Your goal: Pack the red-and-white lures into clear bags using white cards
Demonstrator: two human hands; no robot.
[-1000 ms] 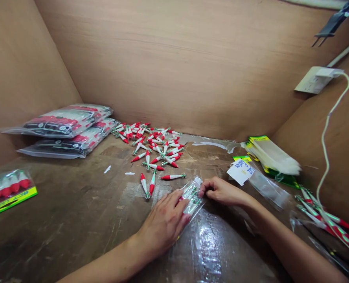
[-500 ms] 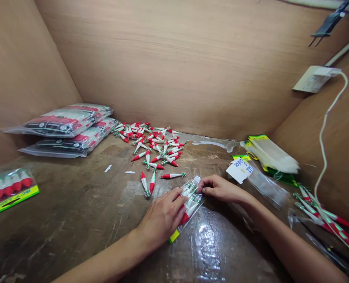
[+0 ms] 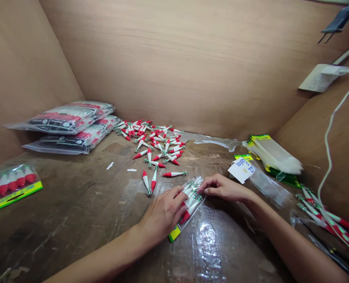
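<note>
A clear plastic bag of red-and-white squid jigs [image 3: 190, 214] lies slanted on the tabletop, with a yellow-green header at its near end. My left hand [image 3: 164, 212] rests over the bag's left side, fingers bent onto it and holding it down. At the far right corner my right hand [image 3: 223, 188] is closed, thumb and forefinger pinching the plastic near the green hook crowns. Just beyond the hands, a few loose squid jigs [image 3: 153, 181] lie apart from a larger scattered pile [image 3: 162, 143].
Packed bags [image 3: 65, 120] are stacked at the back left. A finished-looking pack of jigs [image 3: 12, 186] lies at far left. To the right are a handwritten card [image 3: 241, 169], empty header bags [image 3: 276, 155], more jigs [image 3: 318, 214] and a white cable [image 3: 327, 145] from an outlet [image 3: 318, 78].
The camera view has shifted slightly. Both hands stay on the bag; my right fingers have moved a little along its far corner, and the far end of the plastic looks flatter.
</note>
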